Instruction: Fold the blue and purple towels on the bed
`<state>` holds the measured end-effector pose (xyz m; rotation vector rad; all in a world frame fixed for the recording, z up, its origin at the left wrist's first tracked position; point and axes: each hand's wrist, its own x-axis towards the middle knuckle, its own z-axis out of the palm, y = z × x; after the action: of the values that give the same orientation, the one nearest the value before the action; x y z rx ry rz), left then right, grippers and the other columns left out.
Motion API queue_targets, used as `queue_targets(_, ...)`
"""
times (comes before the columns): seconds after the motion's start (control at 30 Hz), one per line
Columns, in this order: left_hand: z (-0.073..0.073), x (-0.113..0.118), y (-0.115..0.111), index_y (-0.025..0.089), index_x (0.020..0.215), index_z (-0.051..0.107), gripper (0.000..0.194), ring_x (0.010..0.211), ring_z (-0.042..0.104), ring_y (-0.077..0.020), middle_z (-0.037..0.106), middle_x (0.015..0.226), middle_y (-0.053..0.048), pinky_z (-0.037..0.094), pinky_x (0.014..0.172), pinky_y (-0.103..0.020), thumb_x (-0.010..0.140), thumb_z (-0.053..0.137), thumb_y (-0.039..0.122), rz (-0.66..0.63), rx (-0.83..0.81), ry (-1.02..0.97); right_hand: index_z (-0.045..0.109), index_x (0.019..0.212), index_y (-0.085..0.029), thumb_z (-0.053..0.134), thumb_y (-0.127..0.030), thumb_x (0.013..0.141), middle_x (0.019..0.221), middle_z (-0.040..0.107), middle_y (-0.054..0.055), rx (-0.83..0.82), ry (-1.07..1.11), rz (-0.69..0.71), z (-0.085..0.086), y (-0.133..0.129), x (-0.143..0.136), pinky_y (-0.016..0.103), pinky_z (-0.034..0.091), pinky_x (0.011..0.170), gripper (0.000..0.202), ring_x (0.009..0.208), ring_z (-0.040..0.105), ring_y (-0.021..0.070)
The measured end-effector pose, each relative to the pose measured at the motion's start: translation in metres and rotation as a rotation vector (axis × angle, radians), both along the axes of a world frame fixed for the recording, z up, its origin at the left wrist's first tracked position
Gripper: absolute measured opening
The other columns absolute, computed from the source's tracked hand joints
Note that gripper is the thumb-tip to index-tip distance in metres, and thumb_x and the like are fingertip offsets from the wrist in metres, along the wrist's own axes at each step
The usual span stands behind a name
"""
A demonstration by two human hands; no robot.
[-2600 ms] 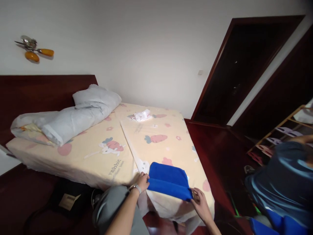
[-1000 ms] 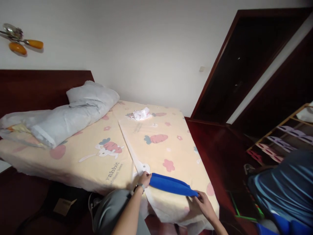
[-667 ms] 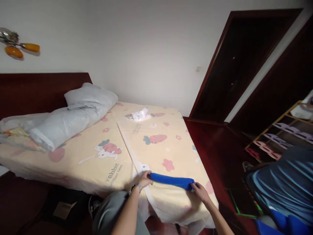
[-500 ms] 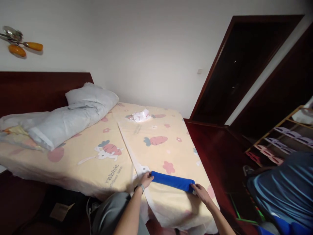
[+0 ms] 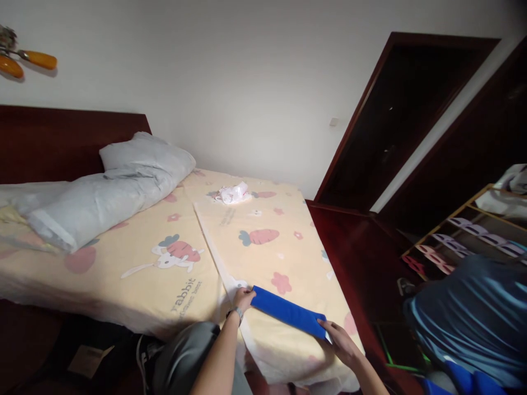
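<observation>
A long, flat strip of folded blue cloth stretches between my two hands, close above or on the bed's near corner. My left hand, with a watch at the wrist, pinches its left end. At the right end, the thumb of my right hand presses on top while the fingers sit beneath; a small white tag shows there. Under the strip lies a cream bedsheet printed with rabbits, carrots and flowers.
A grey quilt is bunched near the headboard. A crumpled white plastic bag lies farther back on the bed. To the right are a slipper rack and a person in a blue top, beside the dark door.
The right end of the blue cloth has dropped slightly towards me, so the strip slants more. My right hand has shifted further under that end. The view has turned a little.
</observation>
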<state>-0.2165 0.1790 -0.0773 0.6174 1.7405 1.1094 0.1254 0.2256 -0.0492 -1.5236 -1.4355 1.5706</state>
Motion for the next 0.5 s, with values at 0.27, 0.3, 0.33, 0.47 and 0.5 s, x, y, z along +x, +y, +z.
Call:
queue_targets(0.27, 0.007, 0.019, -0.022, 0.021, 0.099, 0.059, 0.030, 0.072, 0.062, -0.0131, 0.061, 0.078, 0.003, 0.046, 0.058, -0.020, 0.071, 0.066, 0.014, -0.235, -0.116, 0.086, 0.072, 0.085, -0.022, 0.076, -0.057, 0.065, 0.083, 0.076, 0.004, -0.123, 0.232, -0.122, -0.008, -0.050, 0.049, 0.038, 0.058, 0.080, 0.041, 0.090, 0.072, 0.0302)
queue_targets(0.3, 0.010, 0.028, -0.024, 0.021, 0.099, 0.060, 0.031, 0.070, 0.061, -0.0124, 0.060, 0.076, 0.004, 0.046, 0.059, -0.020, 0.070, 0.067, 0.014, -0.294, -0.104, 0.123, 0.072, 0.087, -0.022, 0.076, -0.058, 0.064, 0.083, 0.076, 0.005, -0.077, 0.216, -0.156, -0.004, -0.056, 0.058, 0.038, 0.058, 0.081, 0.043, 0.090, 0.072, 0.0308)
queue_targets(0.33, 0.014, 0.039, -0.024, 0.021, 0.100, 0.060, 0.031, 0.068, 0.060, -0.0116, 0.059, 0.073, 0.005, 0.045, 0.059, -0.020, 0.070, 0.067, 0.014, -0.351, -0.079, 0.154, 0.072, 0.090, -0.022, 0.076, -0.058, 0.063, 0.085, 0.076, 0.005, -0.023, 0.195, -0.197, 0.002, -0.062, 0.069, 0.038, 0.058, 0.082, 0.045, 0.091, 0.072, 0.0312)
queue_targets(0.47, 0.051, 0.112, -0.010, 0.021, 0.111, 0.056, 0.032, 0.070, 0.061, -0.0119, 0.061, 0.073, 0.004, 0.048, 0.067, -0.022, 0.079, 0.064, 0.020, -0.427, 0.113, 0.063, 0.069, 0.108, -0.022, 0.075, -0.058, 0.063, 0.109, 0.074, 0.009, 0.195, 0.006, -0.447, 0.038, -0.083, 0.134, 0.036, 0.056, 0.090, 0.058, 0.107, 0.067, 0.0329)
queue_targets(0.5, 0.067, 0.136, -0.003, 0.020, 0.115, 0.053, 0.035, 0.076, 0.063, -0.0131, 0.065, 0.082, 0.000, 0.049, 0.071, -0.024, 0.082, 0.063, 0.024, -0.404, 0.176, -0.016, 0.068, 0.112, -0.022, 0.073, -0.059, 0.064, 0.113, 0.073, 0.010, 0.250, -0.083, -0.519, 0.048, -0.087, 0.157, 0.037, 0.056, 0.090, 0.061, 0.109, 0.066, 0.0336)
